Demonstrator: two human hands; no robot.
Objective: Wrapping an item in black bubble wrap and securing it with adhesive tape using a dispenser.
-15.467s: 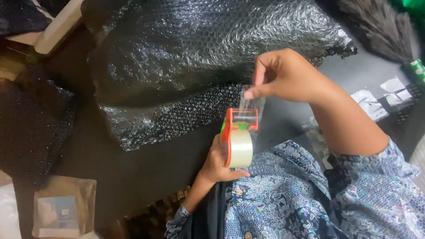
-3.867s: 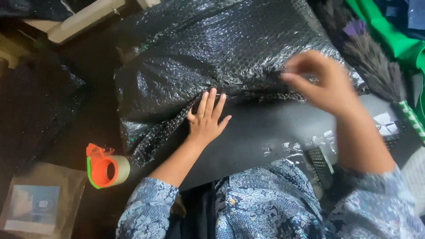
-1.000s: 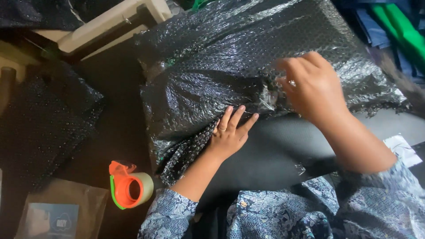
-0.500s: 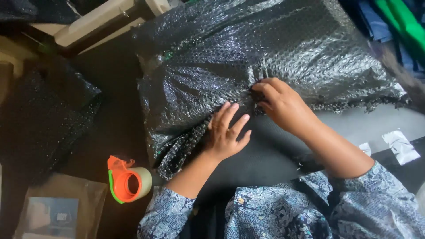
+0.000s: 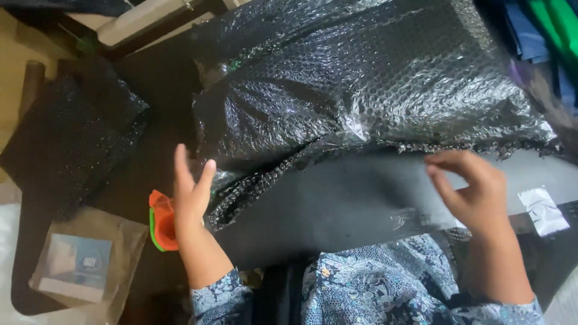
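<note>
Bubble wrap (image 5: pixel 373 90), one big black sheet, bulges over a package across the far half of the bench (image 5: pixel 337 210), its ragged flap hanging along the middle. My left hand (image 5: pixel 189 198) hovers by the flap's left end, fingers spread and gripping nothing; my right hand (image 5: pixel 472 192) floats near the right edge, fingers loosely curled and empty. With neither hand pressing down, I judge the flap could spring open and the wrap slide off. One orange tape dispenser (image 5: pixel 161 221) sits half hidden behind my left wrist, easy to knock. I count one brown packet (image 5: pixel 84 265) at the near-left corner, and one spare piece of wrap (image 5: pixel 72 138), possibly folded, at the left edge.
</note>
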